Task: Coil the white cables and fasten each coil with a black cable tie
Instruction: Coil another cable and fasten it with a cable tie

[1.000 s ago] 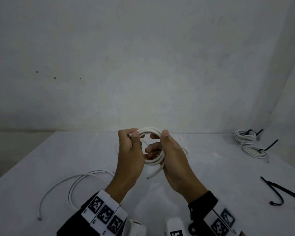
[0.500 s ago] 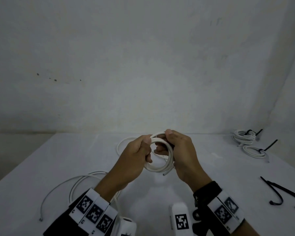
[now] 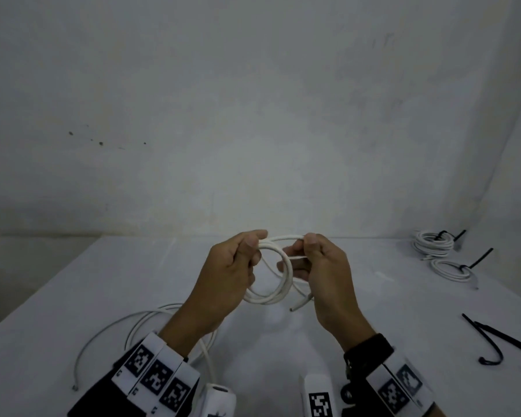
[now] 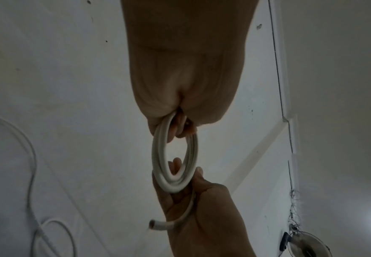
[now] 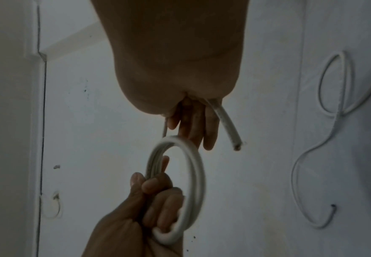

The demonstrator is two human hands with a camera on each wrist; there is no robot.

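Coil: white cable coil (image 3: 275,275) held above the table (image 3: 73,284), free end hanging loose.
Left hand (image 3: 229,266): clamped on the coil's left side.
Right hand (image 3: 325,266): pinching its right side.
Writing: none legible.

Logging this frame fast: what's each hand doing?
Left hand: grips the white cable coil.
Right hand: pinches the same coil's top.

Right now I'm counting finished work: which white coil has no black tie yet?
The coil held between both hands; the two far-right coils already carry ties.
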